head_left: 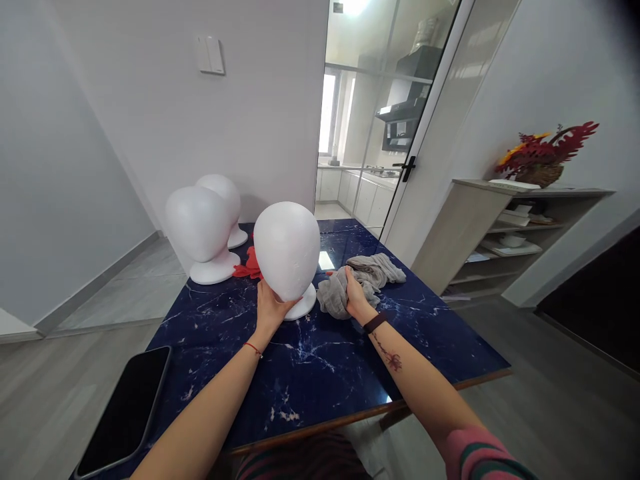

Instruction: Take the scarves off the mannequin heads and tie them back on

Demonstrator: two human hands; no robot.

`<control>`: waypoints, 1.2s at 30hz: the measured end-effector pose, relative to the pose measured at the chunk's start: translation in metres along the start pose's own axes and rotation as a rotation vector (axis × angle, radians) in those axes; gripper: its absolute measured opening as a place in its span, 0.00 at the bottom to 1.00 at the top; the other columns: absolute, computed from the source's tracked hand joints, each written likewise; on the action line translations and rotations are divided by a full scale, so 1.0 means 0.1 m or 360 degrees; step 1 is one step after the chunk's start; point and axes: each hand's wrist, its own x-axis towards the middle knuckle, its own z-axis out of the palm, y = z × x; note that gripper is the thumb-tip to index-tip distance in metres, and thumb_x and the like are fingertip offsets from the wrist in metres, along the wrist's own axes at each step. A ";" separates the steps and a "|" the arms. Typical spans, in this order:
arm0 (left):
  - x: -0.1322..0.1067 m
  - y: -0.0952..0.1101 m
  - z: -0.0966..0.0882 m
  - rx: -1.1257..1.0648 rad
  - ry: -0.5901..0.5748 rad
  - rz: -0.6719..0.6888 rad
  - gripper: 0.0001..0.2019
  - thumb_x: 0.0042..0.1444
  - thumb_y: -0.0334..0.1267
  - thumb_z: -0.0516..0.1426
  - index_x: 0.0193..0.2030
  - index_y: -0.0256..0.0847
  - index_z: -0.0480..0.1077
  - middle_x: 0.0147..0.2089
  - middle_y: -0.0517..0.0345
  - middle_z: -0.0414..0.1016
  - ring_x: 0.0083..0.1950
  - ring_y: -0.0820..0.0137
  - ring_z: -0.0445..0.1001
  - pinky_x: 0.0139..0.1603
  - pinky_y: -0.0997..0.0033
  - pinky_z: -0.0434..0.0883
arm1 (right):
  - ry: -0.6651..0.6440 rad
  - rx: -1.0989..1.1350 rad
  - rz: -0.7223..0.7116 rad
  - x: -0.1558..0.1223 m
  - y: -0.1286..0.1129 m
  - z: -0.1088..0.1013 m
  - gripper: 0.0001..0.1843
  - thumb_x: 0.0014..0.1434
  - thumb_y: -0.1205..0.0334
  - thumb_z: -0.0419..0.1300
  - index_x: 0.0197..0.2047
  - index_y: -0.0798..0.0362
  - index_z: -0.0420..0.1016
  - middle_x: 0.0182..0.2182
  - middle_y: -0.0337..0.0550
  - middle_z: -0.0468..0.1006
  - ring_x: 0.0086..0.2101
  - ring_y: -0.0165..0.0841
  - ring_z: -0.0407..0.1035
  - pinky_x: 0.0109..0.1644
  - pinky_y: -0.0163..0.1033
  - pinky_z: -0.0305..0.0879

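Observation:
A white foam mannequin head [287, 247] stands upright on its round base near the middle of the blue marbled table [310, 373]. My left hand [273, 307] grips its neck just above the base, with the fingertips partly hidden behind it. To the right, my right hand [356, 293] is closed on a crumpled grey scarf [334, 293], whose other end trails across the tabletop toward the right. A red cloth [251, 265] lies behind the mannequin head, partly covered by it.
Two more white mannequin heads, a nearer one [197, 227] and a farther one [223, 193], stand at the table's back left. A black phone [125, 407] lies at the near left corner. Beyond are a glass door [370, 120] and a shelf unit [470, 233].

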 end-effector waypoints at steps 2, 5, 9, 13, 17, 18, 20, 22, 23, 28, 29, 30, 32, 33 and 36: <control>0.01 0.00 0.00 -0.0001 0.0016 -0.0008 0.45 0.35 0.54 0.67 0.59 0.38 0.56 0.50 0.48 0.62 0.55 0.54 0.64 0.54 0.52 0.66 | -0.0006 0.0019 0.0038 -0.01 0.00 0.01 0.24 0.60 0.43 0.49 0.30 0.54 0.75 0.21 0.43 0.76 0.25 0.33 0.72 0.27 0.35 0.68; 0.01 0.00 0.02 0.0011 0.0027 -0.0016 0.45 0.36 0.53 0.67 0.59 0.39 0.55 0.50 0.48 0.62 0.55 0.54 0.64 0.53 0.51 0.67 | 0.0010 0.0026 0.0065 0.00 0.01 0.02 0.24 0.59 0.43 0.50 0.28 0.54 0.74 0.20 0.43 0.75 0.24 0.33 0.71 0.27 0.35 0.68; 0.01 -0.02 0.04 0.0002 0.0022 -0.0011 0.46 0.35 0.52 0.68 0.60 0.39 0.54 0.50 0.49 0.61 0.55 0.54 0.64 0.54 0.51 0.66 | 0.0049 0.0017 0.0089 0.00 0.04 0.03 0.23 0.60 0.45 0.50 0.27 0.53 0.74 0.19 0.42 0.74 0.23 0.32 0.70 0.27 0.36 0.68; 0.00 -0.05 0.05 0.0022 0.0005 -0.0031 0.47 0.35 0.52 0.68 0.60 0.38 0.54 0.51 0.48 0.60 0.56 0.53 0.63 0.55 0.50 0.66 | 0.0053 -0.0022 0.0094 0.00 0.09 0.01 0.23 0.59 0.44 0.51 0.27 0.53 0.74 0.21 0.42 0.75 0.23 0.32 0.69 0.30 0.37 0.69; -0.02 -0.06 0.05 0.0019 -0.0021 -0.0059 0.45 0.34 0.53 0.68 0.58 0.40 0.55 0.51 0.49 0.59 0.55 0.53 0.64 0.54 0.49 0.66 | 0.0035 -0.0055 0.0081 0.01 0.11 0.01 0.23 0.59 0.43 0.51 0.27 0.54 0.74 0.21 0.43 0.74 0.24 0.33 0.70 0.32 0.38 0.69; -0.03 -0.06 0.05 0.0022 -0.0029 -0.0059 0.44 0.35 0.53 0.68 0.57 0.40 0.56 0.50 0.49 0.59 0.55 0.53 0.64 0.54 0.49 0.66 | 0.0037 -0.0069 0.0080 0.01 0.11 0.01 0.23 0.59 0.44 0.50 0.27 0.54 0.74 0.21 0.43 0.74 0.25 0.33 0.70 0.32 0.38 0.69; -0.03 -0.05 0.04 0.0035 -0.0047 -0.0048 0.43 0.35 0.53 0.67 0.57 0.40 0.56 0.50 0.49 0.60 0.56 0.52 0.64 0.54 0.49 0.66 | 0.0044 -0.0087 0.0079 0.01 0.12 0.01 0.23 0.59 0.44 0.50 0.27 0.54 0.74 0.21 0.44 0.74 0.25 0.34 0.70 0.32 0.37 0.69; -0.03 -0.04 0.03 0.0047 -0.0060 -0.0026 0.42 0.36 0.52 0.67 0.56 0.40 0.56 0.50 0.49 0.61 0.57 0.52 0.62 0.55 0.49 0.65 | 0.0026 -0.0106 0.0066 0.00 0.12 0.02 0.24 0.59 0.43 0.50 0.28 0.54 0.74 0.21 0.45 0.75 0.25 0.34 0.70 0.32 0.38 0.68; -0.02 -0.03 0.02 0.0049 -0.0065 -0.0016 0.41 0.37 0.52 0.67 0.56 0.40 0.56 0.51 0.49 0.61 0.57 0.52 0.62 0.55 0.48 0.64 | 0.0022 -0.0147 0.0057 0.00 0.13 0.02 0.25 0.59 0.42 0.50 0.28 0.55 0.74 0.21 0.45 0.75 0.25 0.34 0.70 0.32 0.38 0.68; -0.13 0.07 -0.05 0.0010 0.0000 -0.0125 0.39 0.35 0.47 0.68 0.54 0.41 0.57 0.52 0.50 0.60 0.59 0.50 0.59 0.59 0.45 0.59 | 0.0240 -0.0701 -0.0408 -0.05 0.09 0.02 0.27 0.57 0.39 0.49 0.27 0.54 0.73 0.25 0.46 0.75 0.32 0.38 0.70 0.38 0.41 0.66; -0.19 0.12 -0.07 0.0028 0.0072 -0.0213 0.38 0.35 0.44 0.68 0.53 0.41 0.57 0.51 0.50 0.60 0.59 0.50 0.58 0.60 0.44 0.58 | 0.0305 -0.0787 -0.0567 -0.08 0.07 0.02 0.25 0.58 0.40 0.49 0.28 0.53 0.73 0.28 0.46 0.76 0.35 0.38 0.69 0.42 0.41 0.65; -0.27 0.18 -0.08 0.0060 0.0160 -0.0313 0.35 0.36 0.41 0.67 0.51 0.40 0.58 0.50 0.50 0.60 0.58 0.50 0.58 0.59 0.43 0.58 | 0.0363 -0.0874 -0.0740 -0.11 0.04 0.01 0.23 0.58 0.42 0.50 0.29 0.52 0.73 0.31 0.45 0.76 0.38 0.38 0.68 0.46 0.41 0.63; -0.44 0.33 -0.09 0.0100 0.0275 -0.0452 0.25 0.41 0.36 0.64 0.45 0.39 0.60 0.44 0.52 0.60 0.53 0.53 0.62 0.56 0.43 0.60 | 0.0443 -0.1105 -0.1125 -0.19 -0.01 0.01 0.20 0.61 0.46 0.48 0.32 0.50 0.73 0.35 0.45 0.74 0.41 0.38 0.66 0.51 0.42 0.59; -0.53 0.42 -0.09 0.0062 0.0255 -0.0438 0.19 0.44 0.34 0.61 0.43 0.40 0.60 0.42 0.54 0.61 0.49 0.56 0.64 0.53 0.45 0.63 | 0.0465 -0.1241 -0.1325 -0.23 -0.03 0.01 0.19 0.62 0.48 0.47 0.33 0.50 0.73 0.35 0.45 0.74 0.41 0.38 0.65 0.51 0.43 0.58; -0.74 0.65 -0.06 -0.0325 -0.0298 -0.0049 0.12 0.51 0.32 0.55 0.44 0.42 0.61 0.41 0.54 0.64 0.44 0.63 0.68 0.45 0.57 0.69 | 0.0342 -0.1535 -0.1799 -0.39 -0.04 0.04 0.18 0.64 0.53 0.45 0.34 0.50 0.73 0.32 0.45 0.72 0.36 0.38 0.65 0.46 0.44 0.58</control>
